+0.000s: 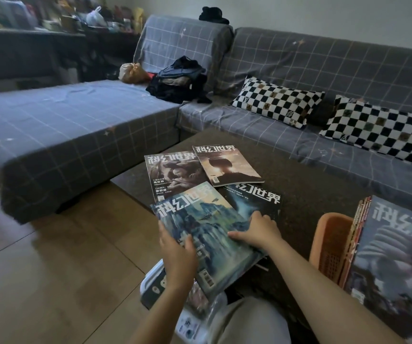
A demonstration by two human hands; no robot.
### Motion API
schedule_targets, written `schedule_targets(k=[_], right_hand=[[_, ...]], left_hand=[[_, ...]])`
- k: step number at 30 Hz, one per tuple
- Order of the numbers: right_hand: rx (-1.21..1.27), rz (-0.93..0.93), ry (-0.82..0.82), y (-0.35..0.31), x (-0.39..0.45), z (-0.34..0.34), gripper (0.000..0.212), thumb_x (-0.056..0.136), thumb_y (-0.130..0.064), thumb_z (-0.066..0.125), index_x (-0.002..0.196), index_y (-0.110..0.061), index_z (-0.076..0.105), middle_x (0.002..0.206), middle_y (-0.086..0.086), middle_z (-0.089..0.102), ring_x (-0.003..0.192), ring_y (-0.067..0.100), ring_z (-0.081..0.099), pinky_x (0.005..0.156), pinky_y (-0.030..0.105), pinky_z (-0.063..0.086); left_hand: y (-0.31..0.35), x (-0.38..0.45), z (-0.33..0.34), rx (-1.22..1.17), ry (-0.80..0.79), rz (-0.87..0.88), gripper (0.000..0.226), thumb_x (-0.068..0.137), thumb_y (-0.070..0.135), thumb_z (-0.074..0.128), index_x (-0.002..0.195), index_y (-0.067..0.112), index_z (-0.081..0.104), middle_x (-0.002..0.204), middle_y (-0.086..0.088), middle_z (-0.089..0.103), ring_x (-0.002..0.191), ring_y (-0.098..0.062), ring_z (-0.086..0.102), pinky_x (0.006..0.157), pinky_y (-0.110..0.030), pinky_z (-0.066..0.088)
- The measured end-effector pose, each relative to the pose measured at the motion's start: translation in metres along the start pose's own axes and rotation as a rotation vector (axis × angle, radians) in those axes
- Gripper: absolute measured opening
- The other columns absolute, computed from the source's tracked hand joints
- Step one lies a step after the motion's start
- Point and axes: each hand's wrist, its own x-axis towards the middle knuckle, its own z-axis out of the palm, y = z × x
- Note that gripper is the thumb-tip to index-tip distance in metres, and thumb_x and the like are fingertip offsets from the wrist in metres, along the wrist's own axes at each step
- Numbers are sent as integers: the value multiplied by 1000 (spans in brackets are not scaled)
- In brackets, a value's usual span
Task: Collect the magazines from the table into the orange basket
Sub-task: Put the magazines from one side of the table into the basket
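Observation:
Both hands hold a magazine with a blue-green mountain cover [205, 224], lifted and tilted above the dark table [311, 194]. My left hand [179, 256] grips its left edge, and my right hand [259, 230] grips its right edge. Under it on the table lie a dark magazine [257, 197], a brown-cover magazine [170, 175] and one showing a glowing silhouette [227, 165]. At the right stands the orange basket [329, 244], with several magazines [393, 256] upright in it.
A grey checked sofa [299, 70] wraps around the table at the back and left, with two chequered pillows [277, 101] and a pile of dark clothes [177, 80]. White packages [158, 286] lie near my knee over the wooden floor [63, 269].

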Motion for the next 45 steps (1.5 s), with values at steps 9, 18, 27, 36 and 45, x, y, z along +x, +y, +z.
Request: schedule_targets(k=[9,18,27,36,45], right_hand=[[189,25,107,3,-48,18,92,61,-65,72,127,-6,46,128,14,52,119,29,49,97,37,44],[1010,-20,-14,14,-91,4,53,70,-38,79,103,-1,62,102,14,68,91,26,65,82,38,52],[1324,-44,242,48,-134,-56,46,74,-30,78,108,-12,53,106,5,62,94,21,62,80,40,53],[1317,21,463,143,-166,-79,46,77,-24,75,118,-10,59,107,9,66,95,25,64,80,39,52],[1246,174,658,241,-196,-82,39,80,-23,73,114,-13,56,97,-17,53,87,13,62,78,46,56]], left_hand=[[7,-24,-37,-366,-221,-241,62,90,6,63,139,30,33,120,-4,59,101,-24,65,81,-48,57],[55,-32,-56,-349,-326,98,69,88,11,65,145,33,34,124,-3,60,93,-14,71,62,-29,58],[108,-42,-40,-295,-457,312,74,83,22,68,146,36,33,132,2,57,110,-16,63,85,-40,57],[129,-92,41,-282,-683,370,63,90,13,63,142,38,37,129,11,57,112,-4,59,83,-24,54],[120,-141,138,-122,-889,325,61,92,14,62,135,48,34,130,13,56,116,-9,56,95,-37,51]])
